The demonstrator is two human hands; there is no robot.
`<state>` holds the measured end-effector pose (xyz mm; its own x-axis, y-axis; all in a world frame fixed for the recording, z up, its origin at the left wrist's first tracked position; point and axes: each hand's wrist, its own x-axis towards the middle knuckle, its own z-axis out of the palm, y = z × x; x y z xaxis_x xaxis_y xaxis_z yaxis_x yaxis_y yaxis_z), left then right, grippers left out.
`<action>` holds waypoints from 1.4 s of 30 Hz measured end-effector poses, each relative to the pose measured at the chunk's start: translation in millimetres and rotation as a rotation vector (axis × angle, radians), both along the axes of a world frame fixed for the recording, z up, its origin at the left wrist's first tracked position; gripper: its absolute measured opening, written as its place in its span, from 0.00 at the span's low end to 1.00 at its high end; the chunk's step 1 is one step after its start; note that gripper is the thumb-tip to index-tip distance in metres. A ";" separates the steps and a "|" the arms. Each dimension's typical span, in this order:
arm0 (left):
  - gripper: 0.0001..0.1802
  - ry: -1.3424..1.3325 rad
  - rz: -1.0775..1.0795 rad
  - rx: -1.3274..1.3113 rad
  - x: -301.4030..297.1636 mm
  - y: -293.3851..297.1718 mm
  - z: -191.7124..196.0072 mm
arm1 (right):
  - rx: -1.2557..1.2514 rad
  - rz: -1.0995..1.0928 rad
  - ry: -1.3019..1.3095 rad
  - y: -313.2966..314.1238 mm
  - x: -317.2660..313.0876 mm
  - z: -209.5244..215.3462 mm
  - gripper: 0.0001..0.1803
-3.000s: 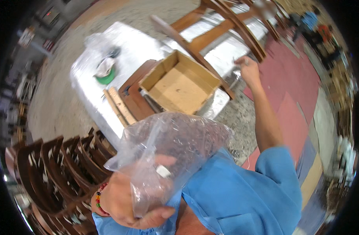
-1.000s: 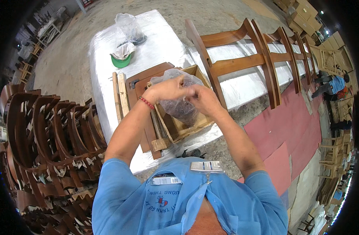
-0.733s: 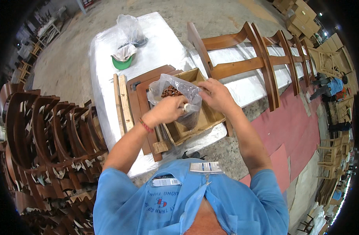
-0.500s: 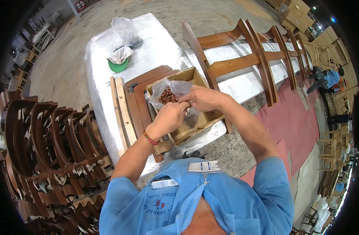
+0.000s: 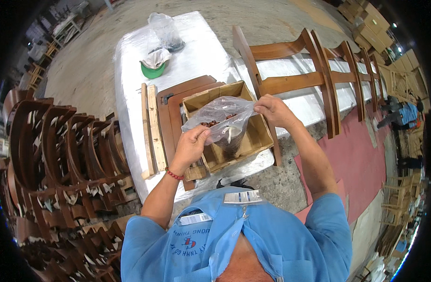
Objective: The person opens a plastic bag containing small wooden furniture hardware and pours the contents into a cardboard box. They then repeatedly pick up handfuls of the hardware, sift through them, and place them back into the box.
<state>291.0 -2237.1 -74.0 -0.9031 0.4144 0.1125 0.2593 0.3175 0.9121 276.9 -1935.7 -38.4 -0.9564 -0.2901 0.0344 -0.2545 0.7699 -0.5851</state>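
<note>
A clear plastic bag (image 5: 239,109) stands in an open cardboard box (image 5: 260,146), its mouth stretched between my hands. Small reddish-brown pieces show inside it, too small to name. My left hand (image 5: 190,147) pinches the bag's near-left edge between thumb and fingers. At the box's right side, my right hand (image 5: 274,111) grips the opposite edge of the bag. Something small and white shows through the plastic at the bag's near side; I cannot tell what it is.
Brown wooden frames (image 5: 175,115) and two pale wood strips (image 5: 155,127) lie left of the box on a plastic-wrapped white surface (image 5: 196,51). A green-and-white cap (image 5: 154,63) sits farther back. Chair-like frames (image 5: 290,83) line the right; curved wooden parts (image 5: 51,150) crowd the left.
My hands have moved apart from close together over the bag, the right one going right. The bag's mouth is now spread wide between them.
</note>
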 end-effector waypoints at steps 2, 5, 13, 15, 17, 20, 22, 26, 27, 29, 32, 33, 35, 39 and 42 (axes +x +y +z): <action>0.13 -0.161 0.073 0.108 9.0 5.0 -5.2 | -0.074 -0.045 -0.049 5.0 -0.1 0.8 0.12; 0.14 -0.045 0.103 0.153 14.0 16.5 -8.0 | -0.111 -0.089 -0.054 3.4 -4.7 10.3 0.11; 0.16 -0.096 0.237 0.113 8.1 50.3 2.8 | -0.258 0.120 0.449 -41.7 53.2 2.1 0.14; 0.17 -0.105 0.264 0.054 8.6 55.5 5.4 | -0.252 0.074 0.416 -52.7 55.2 -13.6 0.11; 0.17 -0.047 0.296 -0.023 6.9 60.4 7.1 | -0.213 -0.003 0.301 -57.0 45.5 -26.9 0.09; 0.18 0.001 0.215 -0.021 4.6 63.7 8.2 | -0.362 0.021 0.403 -54.4 38.0 -41.8 0.08; 0.19 0.055 0.183 -0.255 -2.0 62.6 7.2 | -0.379 0.037 0.395 -48.0 43.4 -52.6 0.07; 0.22 0.132 0.321 -0.142 -15.4 61.2 -0.9 | -0.206 -0.135 0.427 -15.3 61.6 -78.2 0.04; 0.22 0.128 0.356 -0.098 -18.0 59.7 -2.6 | -0.448 -0.442 0.321 0.7 66.5 -84.0 0.06; 0.21 0.079 0.401 -0.058 -19.8 49.9 -2.9 | -0.530 -0.988 0.141 44.4 82.8 -87.8 0.10; 0.21 0.003 0.241 -0.118 -26.0 41.5 2.2 | -0.586 -0.861 0.048 78.9 128.1 -89.0 0.11; 0.21 -0.028 0.178 -0.179 -26.5 41.5 4.3 | -0.656 -0.792 0.026 81.1 143.8 -90.3 0.10; 0.18 0.068 0.022 -0.231 -22.2 46.6 7.1 | -0.665 -0.756 -0.042 81.1 178.1 -93.6 0.06; 0.14 -0.008 -0.068 -0.306 2.7 58.3 6.8 | -0.267 -0.963 -0.386 65.1 260.3 -120.0 0.17; 0.09 0.167 -0.161 -0.288 25.0 59.7 1.3 | -0.205 -1.141 -0.538 51.0 291.0 -168.1 0.21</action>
<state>316.1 -2177.4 -72.6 -0.8028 0.5858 0.1108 0.4645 0.4981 0.7322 567.9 -1884.7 -206.5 -0.5654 0.6657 -0.4869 0.7934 0.2777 -0.5416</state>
